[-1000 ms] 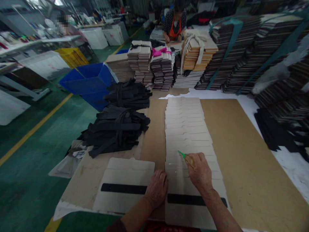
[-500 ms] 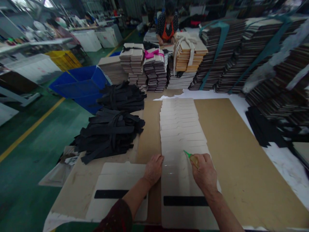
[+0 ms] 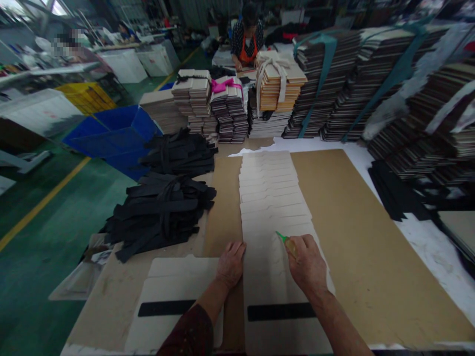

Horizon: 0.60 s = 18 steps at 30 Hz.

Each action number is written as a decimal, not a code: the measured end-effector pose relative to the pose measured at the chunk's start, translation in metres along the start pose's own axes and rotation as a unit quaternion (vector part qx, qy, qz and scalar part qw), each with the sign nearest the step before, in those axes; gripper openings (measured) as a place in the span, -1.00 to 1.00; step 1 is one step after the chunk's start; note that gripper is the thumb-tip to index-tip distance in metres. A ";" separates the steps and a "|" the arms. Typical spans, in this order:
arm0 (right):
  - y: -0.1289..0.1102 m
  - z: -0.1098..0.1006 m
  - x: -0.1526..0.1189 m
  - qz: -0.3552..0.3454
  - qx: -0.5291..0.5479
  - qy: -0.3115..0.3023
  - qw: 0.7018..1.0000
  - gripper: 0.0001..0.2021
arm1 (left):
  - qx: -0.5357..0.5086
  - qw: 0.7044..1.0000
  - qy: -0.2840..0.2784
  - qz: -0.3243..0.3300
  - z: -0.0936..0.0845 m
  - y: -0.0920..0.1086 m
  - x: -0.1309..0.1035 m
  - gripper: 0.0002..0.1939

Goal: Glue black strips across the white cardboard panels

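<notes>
My right hand (image 3: 307, 262) is wrapped around a yellowish squeeze glue bottle (image 3: 292, 248). Its green nozzle (image 3: 281, 237) points up and left, just over the row of overlapping pale board panels (image 3: 265, 262). Much of the bottle is hidden in my palm. Against the left edge of this row lies my left hand (image 3: 230, 263), fingers stretched out and holding nothing. A black strip (image 3: 280, 311) crosses the nearest panel. Left of it, partly under my left forearm, is another pale panel (image 3: 178, 282) with a black strip (image 3: 165, 307) across it.
Bundles of black strips (image 3: 159, 212) lie on the table's left side. Tied stacks of boards (image 3: 193, 99) line the back, with taller strapped stacks (image 3: 334, 84) at right. A blue bin (image 3: 115, 133) stands at left. Across the stacks a co-worker in an orange apron (image 3: 248, 49) sits.
The whole scene has shifted a little to the left as my view turned. Both hands keep nearly the same places against the panels, the glue bottle still in my right hand.
</notes>
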State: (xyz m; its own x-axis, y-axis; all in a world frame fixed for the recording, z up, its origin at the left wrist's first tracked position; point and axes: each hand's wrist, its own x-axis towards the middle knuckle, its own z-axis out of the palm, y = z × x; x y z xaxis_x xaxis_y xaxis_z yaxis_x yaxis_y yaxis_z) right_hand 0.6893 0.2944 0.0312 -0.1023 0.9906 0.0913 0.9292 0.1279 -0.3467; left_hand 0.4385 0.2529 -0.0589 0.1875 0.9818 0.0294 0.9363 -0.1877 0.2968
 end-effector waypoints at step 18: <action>0.040 -0.008 0.003 0.060 -0.031 0.036 0.997 -0.91 | 0.009 1.000 0.023 0.017 0.006 -0.005 0.000 -0.56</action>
State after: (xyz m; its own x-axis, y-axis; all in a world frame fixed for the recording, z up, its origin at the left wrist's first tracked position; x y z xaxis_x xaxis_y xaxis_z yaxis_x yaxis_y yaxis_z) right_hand 0.7289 0.3017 0.0250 0.0347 0.9922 0.1200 0.9536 0.0031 -0.3010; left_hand 0.4352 0.2534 -0.0662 0.2062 0.9749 0.0838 0.9347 -0.2216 0.2780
